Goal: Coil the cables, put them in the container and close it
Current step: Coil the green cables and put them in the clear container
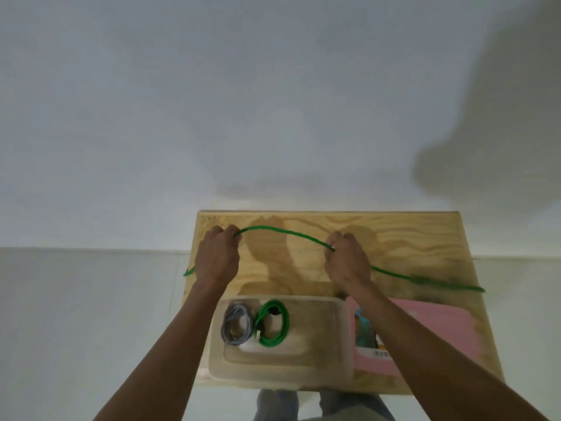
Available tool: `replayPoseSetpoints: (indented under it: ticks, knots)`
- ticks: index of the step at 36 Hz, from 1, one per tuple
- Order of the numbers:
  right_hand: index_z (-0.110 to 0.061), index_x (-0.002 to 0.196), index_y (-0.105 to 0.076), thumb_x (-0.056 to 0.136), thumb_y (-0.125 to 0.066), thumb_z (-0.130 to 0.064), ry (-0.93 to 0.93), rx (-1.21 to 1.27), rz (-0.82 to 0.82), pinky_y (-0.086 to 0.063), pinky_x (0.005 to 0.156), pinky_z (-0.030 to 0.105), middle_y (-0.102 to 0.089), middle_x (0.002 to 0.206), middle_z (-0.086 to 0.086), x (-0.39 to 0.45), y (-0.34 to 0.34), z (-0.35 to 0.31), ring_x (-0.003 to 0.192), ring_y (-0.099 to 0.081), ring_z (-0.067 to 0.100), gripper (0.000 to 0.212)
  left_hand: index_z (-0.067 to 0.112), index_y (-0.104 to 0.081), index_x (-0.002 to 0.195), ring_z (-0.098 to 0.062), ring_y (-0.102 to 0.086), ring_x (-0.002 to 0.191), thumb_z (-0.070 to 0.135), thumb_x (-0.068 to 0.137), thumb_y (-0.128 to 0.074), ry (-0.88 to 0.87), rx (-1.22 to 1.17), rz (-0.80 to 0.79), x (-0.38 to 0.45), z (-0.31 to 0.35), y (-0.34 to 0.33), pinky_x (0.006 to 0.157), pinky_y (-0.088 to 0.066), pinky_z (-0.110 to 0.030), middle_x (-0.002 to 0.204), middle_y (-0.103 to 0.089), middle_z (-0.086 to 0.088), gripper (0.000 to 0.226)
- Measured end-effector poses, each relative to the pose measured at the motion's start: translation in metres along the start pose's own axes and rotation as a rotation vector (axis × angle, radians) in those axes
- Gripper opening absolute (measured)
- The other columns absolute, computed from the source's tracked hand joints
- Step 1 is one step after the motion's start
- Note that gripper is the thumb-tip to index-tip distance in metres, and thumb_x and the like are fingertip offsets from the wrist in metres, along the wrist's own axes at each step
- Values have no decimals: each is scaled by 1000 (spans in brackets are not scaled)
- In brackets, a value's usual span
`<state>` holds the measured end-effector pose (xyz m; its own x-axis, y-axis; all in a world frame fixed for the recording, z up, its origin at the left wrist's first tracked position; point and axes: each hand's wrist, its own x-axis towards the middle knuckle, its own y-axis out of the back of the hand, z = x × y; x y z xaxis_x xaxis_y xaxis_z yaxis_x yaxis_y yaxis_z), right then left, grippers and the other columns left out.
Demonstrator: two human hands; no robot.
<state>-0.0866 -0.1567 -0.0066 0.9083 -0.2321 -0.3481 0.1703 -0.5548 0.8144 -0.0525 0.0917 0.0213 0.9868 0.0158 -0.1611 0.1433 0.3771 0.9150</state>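
Note:
A long green cable (282, 233) arcs above the wooden table (425, 238) between my two hands. My left hand (217, 258) grips it near the table's far left corner, and a short end sticks out past the left edge. My right hand (347, 261) grips it near the middle, and the rest trails right along the table to its right edge. In front of my hands stands a clear open container (321, 338). It holds a coiled grey cable (236, 325) and a coiled green cable (273, 323), side by side at its left end.
A pink lid (440, 329) lies flat on the table right of the container, partly under my right forearm. The table stands against a white wall. My legs show below the table's near edge.

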Motion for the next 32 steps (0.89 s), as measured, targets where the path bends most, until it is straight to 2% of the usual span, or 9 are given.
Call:
replayPoseSetpoints:
  ticks: [12, 15, 17, 19, 21, 23, 27, 29, 32]
  knots:
    - [-8, 99, -64, 94, -61, -7, 311, 286, 427, -50, 74, 33, -50, 94, 3, -43, 86, -88, 80, -59, 26, 6, 23, -68, 117, -26, -59, 75, 33, 104, -50, -156, -318, 565, -35, 41, 117, 62, -44, -34, 87, -63, -2, 24]
    - [-9, 102, -66, 95, -62, -9, 352, 373, 524, -44, 70, 23, -56, 99, 6, -56, 108, -117, 77, -58, 19, 8, 20, -69, 111, -22, -57, 71, 33, 103, -51, -180, -510, 584, -41, 52, 143, 64, -46, -35, 77, -62, -1, 23]
    - [-10, 107, -66, 96, -59, -9, 344, 455, 529, -53, 72, 30, -59, 103, 7, -63, 118, -129, 82, -66, 24, 12, 19, -71, 108, -12, -51, 62, 32, 103, -53, -200, -659, 552, -49, 63, 160, 62, -43, -30, 68, -57, 3, 22]
    - [-10, 124, -62, 97, -56, -8, 325, 475, 511, -54, 86, 33, -60, 114, 8, -71, 125, -136, 96, -67, 25, 27, 24, -72, 103, -6, -43, 55, 32, 102, -56, -178, -831, 488, -55, 75, 173, 57, -39, -21, 64, -52, 6, 18]
    - [-10, 144, -47, 96, -54, -5, 332, 429, 513, -44, 96, 23, -53, 125, 1, -86, 130, -139, 105, -58, 13, 49, 26, -73, 101, -6, -41, 55, 31, 101, -58, -110, -1034, 413, -58, 86, 181, 59, -39, -21, 63, -51, 10, 16]
    - [-18, 150, -39, 91, -54, -2, 371, 420, 406, -40, 88, 15, -46, 127, -7, -108, 135, -141, 98, -53, 4, 63, 21, -75, 105, -8, -40, 54, 28, 101, -58, -23, -1215, 337, -59, 97, 189, 59, -39, -26, 55, -47, 15, 19]
    - [-37, 136, -50, 84, -64, -12, 447, 252, -235, -55, 72, 24, -57, 123, -8, -152, 129, -138, 78, -64, 15, 60, 9, -72, 107, -9, -25, 44, 20, 103, -55, 77, -1416, 190, -72, 123, 207, 45, -27, -23, 50, -31, 8, 20]
    - [-38, 125, -58, 88, -65, -15, 517, 258, -290, -55, 69, 28, -64, 108, -10, -163, 119, -134, 83, -66, 21, 44, 5, -72, 109, -11, -23, 47, 17, 102, -56, 104, -1499, 155, -76, 132, 214, 44, -25, -24, 56, -31, 4, 21]
    - [-29, 108, -66, 96, -60, -21, 544, 418, -151, -58, 73, 32, -66, 85, -10, -168, 116, -129, 73, -65, 13, 15, -1, -68, 112, -10, -31, 47, 19, 103, -57, 87, -1616, 86, -80, 141, 225, 43, -31, -22, 62, -36, 1, 25]
